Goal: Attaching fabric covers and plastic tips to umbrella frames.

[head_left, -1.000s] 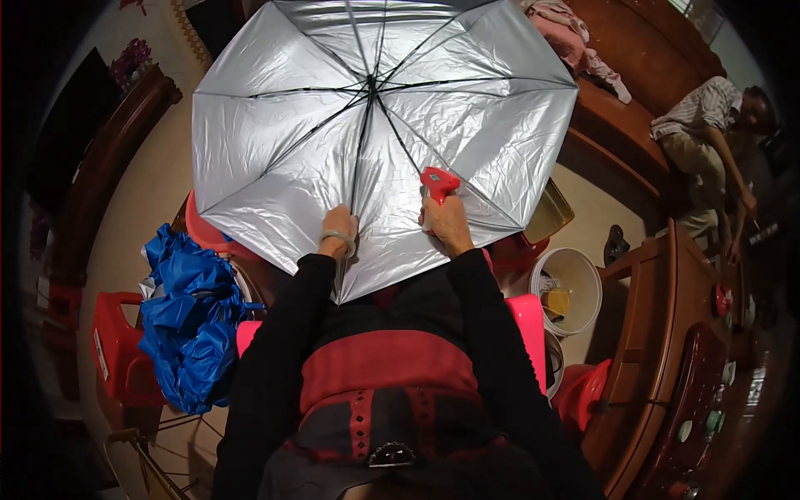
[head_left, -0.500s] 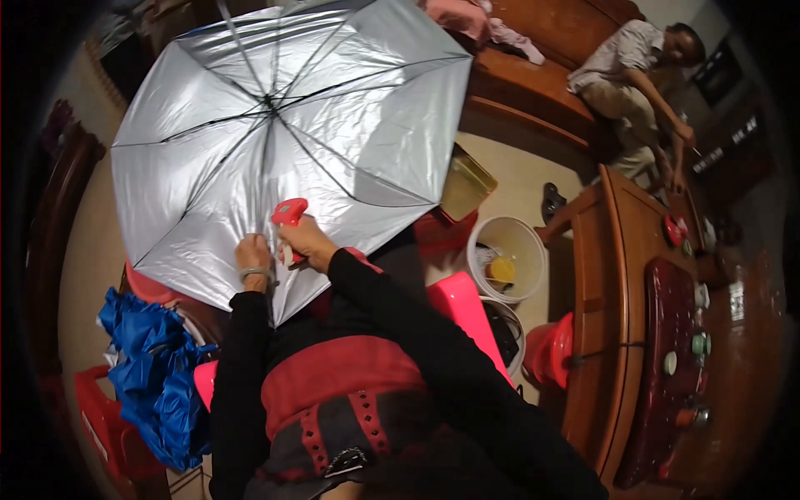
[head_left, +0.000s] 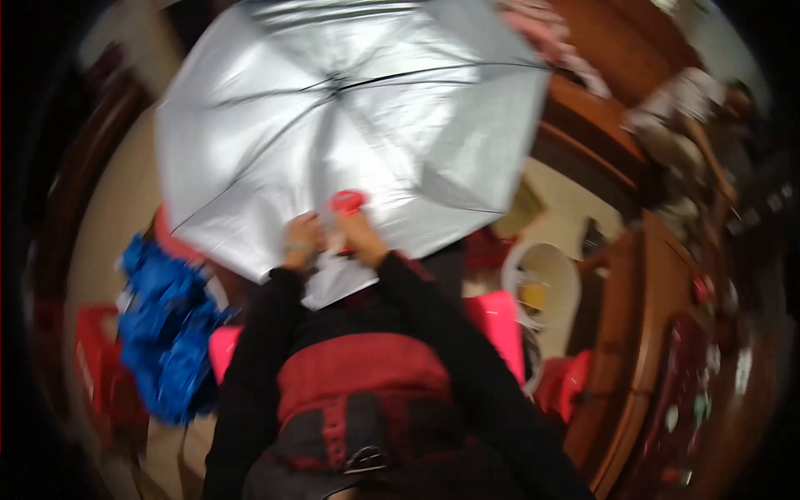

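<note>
An opened umbrella (head_left: 408, 142) with a silver lining and thin dark ribs spreads out before me, its inner side facing me. My left hand (head_left: 303, 233) is closed on the canopy near its close edge, fingers pinching the fabric. My right hand (head_left: 363, 240) grips a red hand tool (head_left: 347, 201) with a rounded top, right beside the left hand and against the lining. Motion blur hides the tool's lower part and its exact kind. A loose corner of silver fabric hangs just below both hands.
At left lies a crumpled blue cloth heap (head_left: 171, 333) beside a red plastic stool (head_left: 96, 358). A white bucket (head_left: 554, 283) and a bright pink plastic piece (head_left: 497, 329) are at right. Beyond a wooden table (head_left: 658, 308), a person (head_left: 683, 125) sits on a wooden bench.
The whole view has shifted, so the umbrella and my hands appear further right, and the picture is now blurred. My left hand stays on the canopy and my right hand keeps the red tool.
</note>
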Demonstrator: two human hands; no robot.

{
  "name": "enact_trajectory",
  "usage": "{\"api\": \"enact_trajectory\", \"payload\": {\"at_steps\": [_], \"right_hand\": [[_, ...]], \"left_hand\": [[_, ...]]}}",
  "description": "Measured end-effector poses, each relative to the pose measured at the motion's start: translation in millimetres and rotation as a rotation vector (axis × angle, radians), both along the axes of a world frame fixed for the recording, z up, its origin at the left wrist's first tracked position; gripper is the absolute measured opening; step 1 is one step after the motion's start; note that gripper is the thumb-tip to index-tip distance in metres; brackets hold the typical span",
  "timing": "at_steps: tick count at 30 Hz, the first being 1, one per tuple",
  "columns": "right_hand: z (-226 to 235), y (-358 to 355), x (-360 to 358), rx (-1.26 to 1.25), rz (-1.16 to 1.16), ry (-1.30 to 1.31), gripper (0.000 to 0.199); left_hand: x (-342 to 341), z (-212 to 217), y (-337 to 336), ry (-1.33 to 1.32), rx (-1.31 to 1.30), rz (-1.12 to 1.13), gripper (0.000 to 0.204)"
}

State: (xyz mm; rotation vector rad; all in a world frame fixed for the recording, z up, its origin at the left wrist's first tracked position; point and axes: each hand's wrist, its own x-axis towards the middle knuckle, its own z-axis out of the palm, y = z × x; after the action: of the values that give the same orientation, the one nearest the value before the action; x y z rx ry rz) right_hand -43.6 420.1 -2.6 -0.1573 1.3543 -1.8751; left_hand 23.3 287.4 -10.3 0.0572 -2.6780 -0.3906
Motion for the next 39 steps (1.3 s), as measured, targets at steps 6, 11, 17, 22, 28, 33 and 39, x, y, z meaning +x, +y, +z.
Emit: {"api": "enact_trajectory", "payload": {"at_steps": [6,11,17,22,28,33,39], "right_hand": [[35,10,10,0.122,-0.116,-0.044,0.009],[43,-3,19,0.094,0.01,-0.081,0.009],[41,1,24,0.021,-0.027,-0.199,0.009],[44,7,23,0.022,0.032,-0.381,0.015],[44,26,13,-0.066,0.13,-0.519,0.021],[32,25,9,-0.114,0.137,-0.49,0.025],[30,24,7,-0.108,0.137,-0.505,0.028]], "left_hand": [[-8,7,29,-0.204,0.878,0.463,0.021],[-6,3,12,-0.09,1.119,0.447,0.022],[-7,22,22,-0.162,1.187,0.477,0.02],[-1,13,17,-0.128,1.107,0.488,0.02],[-3,3,6,-0.143,1.059,0.379,0.019],[1,20,7,-0.246,1.197,0.292,0.018],[1,22,9,-0.191,1.297,0.389,0.018]]}}
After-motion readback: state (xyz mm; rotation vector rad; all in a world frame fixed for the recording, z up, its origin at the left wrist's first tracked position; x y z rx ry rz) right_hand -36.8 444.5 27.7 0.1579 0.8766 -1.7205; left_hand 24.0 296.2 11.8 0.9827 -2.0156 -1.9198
